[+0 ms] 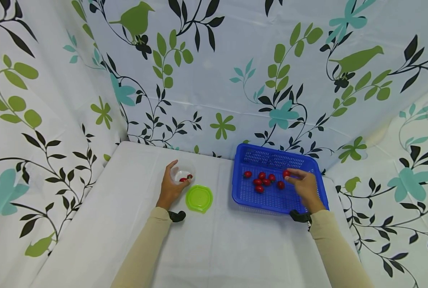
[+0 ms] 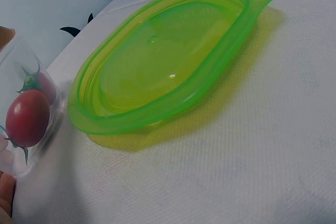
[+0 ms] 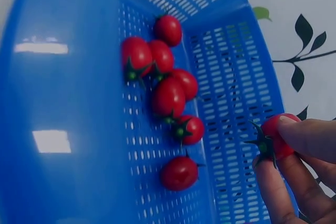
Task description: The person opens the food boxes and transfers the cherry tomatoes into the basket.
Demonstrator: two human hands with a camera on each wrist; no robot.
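Observation:
My left hand (image 1: 172, 188) curls its fingers and thumb round a small clear plastic container (image 1: 182, 171) on the table. Inside it lie two cherry tomatoes (image 2: 28, 118), seen through the wall in the left wrist view. Over the right part of the blue basket (image 1: 237, 176), my right hand (image 1: 305, 187) pinches one cherry tomato (image 3: 278, 136) between thumb and fingertips, its green stem facing outward. Several more cherry tomatoes (image 3: 168, 98) lie grouped on the basket floor, left of that hand in the head view.
A translucent green lid (image 1: 199, 198) lies flat just right of the clear container, its tab toward the front. White cloth covers the table (image 1: 214, 248). A patterned curtain (image 1: 206, 80) hangs behind the basket and at both sides.

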